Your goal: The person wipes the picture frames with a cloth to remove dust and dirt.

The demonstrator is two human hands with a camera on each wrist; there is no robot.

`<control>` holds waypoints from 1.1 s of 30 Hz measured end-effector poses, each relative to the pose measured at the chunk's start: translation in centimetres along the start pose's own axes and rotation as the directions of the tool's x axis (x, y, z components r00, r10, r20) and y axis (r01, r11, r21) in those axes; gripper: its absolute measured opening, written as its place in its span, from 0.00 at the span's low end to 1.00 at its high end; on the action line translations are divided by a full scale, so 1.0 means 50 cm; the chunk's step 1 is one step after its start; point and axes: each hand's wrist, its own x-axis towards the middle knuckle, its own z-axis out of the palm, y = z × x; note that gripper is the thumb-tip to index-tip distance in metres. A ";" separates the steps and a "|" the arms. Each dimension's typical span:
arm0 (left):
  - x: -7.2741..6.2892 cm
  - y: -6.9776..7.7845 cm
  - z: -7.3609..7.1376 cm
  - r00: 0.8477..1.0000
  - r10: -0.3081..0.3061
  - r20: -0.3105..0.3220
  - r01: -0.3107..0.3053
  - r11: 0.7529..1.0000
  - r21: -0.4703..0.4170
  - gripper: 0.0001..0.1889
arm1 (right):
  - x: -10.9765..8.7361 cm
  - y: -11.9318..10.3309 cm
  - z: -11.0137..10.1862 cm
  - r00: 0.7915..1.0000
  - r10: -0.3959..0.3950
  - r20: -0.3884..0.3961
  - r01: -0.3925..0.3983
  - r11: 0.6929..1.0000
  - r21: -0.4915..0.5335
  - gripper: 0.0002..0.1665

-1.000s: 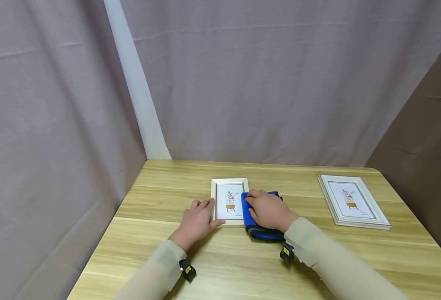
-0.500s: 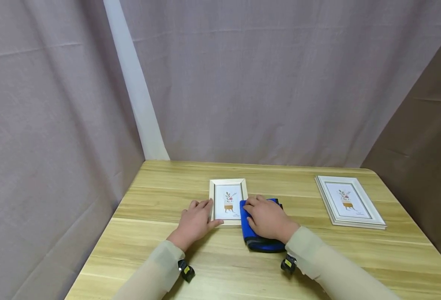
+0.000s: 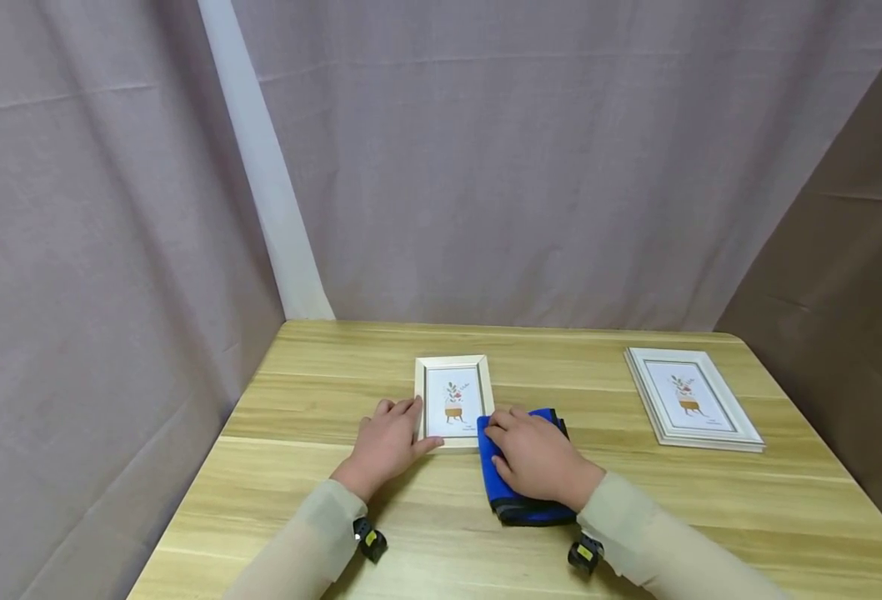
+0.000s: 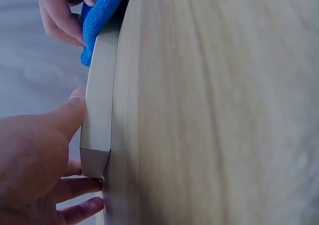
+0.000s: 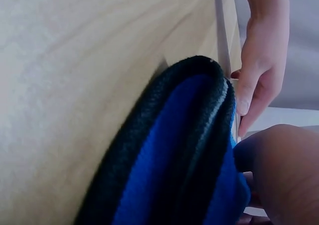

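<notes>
A pale wooden picture frame [image 3: 452, 402] with a flower-pot print lies face up on the table. At its near left corner is my left hand [image 3: 387, 446], holding the frame with the thumb over the near edge and the fingers along the left side. In the left wrist view that thumb [image 4: 72, 110] meets the frame's top edge [image 4: 99, 105]. My right hand [image 3: 534, 454] grips a folded blue cloth [image 3: 492, 475] with black trim, fingers bent over its top. The cloth overlaps the frame's near right corner. Its thick folds [image 5: 164, 150] show in the right wrist view.
White picture frames [image 3: 689, 398], stacked with the same print uppermost, lie at the table's right side. The wood-grain table [image 3: 321, 375] ends at a grey curtain [image 3: 441, 183] behind and a brown one [image 3: 846, 275] on the right.
My right hand has drawn the cloth down the frame's right side toward me, uncovering more of that side and the print. My left hand stays at the corner. The view has shifted slightly.
</notes>
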 end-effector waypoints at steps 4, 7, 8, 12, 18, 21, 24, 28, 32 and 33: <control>0.001 -0.002 0.002 1.000 0.013 -0.006 -0.013 1.000 0.016 0.47 | -0.004 -0.002 0.003 1.000 -0.008 -0.010 0.008 1.000 0.027 0.25; 0.001 -0.004 0.002 1.000 0.025 -0.010 -0.025 0.999 0.023 0.47 | -0.004 -0.004 0.005 1.000 -0.015 -0.018 0.016 0.999 0.033 0.25; 0.001 -0.004 0.003 1.000 0.028 -0.011 -0.027 0.999 0.026 0.47 | -0.003 -0.005 0.005 1.000 -0.018 -0.022 0.019 0.999 0.034 0.25; 0.000 -0.006 0.002 0.999 0.033 -0.011 -0.033 0.999 0.033 0.47 | 0.004 -0.012 0.003 0.999 -0.028 -0.029 0.029 0.999 0.039 0.24; 0.001 -0.006 0.004 0.999 0.033 -0.001 -0.033 0.999 0.038 0.47 | 0.021 -0.014 0.006 0.998 -0.048 -0.045 0.049 0.998 0.035 0.22; 0.001 -0.006 0.006 0.999 0.038 -0.009 -0.038 0.999 0.039 0.47 | 0.028 -0.013 0.005 0.998 -0.048 -0.034 0.049 0.998 0.033 0.21; 0.001 -0.007 0.005 0.999 0.039 -0.015 -0.038 0.999 0.039 0.47 | 0.034 -0.012 0.004 0.999 -0.044 -0.015 0.045 0.998 0.037 0.21; 0.002 -0.007 0.005 0.999 0.041 -0.020 -0.040 0.999 0.032 0.47 | 0.037 -0.011 0.005 0.999 -0.040 -0.002 0.040 0.999 0.036 0.22; 0.001 -0.006 0.004 0.999 0.041 -0.020 -0.040 0.999 0.026 0.47 | 0.039 -0.013 0.002 0.999 -0.022 0.023 0.021 0.999 0.039 0.22; 0.001 -0.005 0.004 0.999 0.041 -0.021 -0.040 0.999 0.024 0.47 | 0.039 -0.014 0.001 0.999 -0.015 0.033 0.014 0.999 0.038 0.22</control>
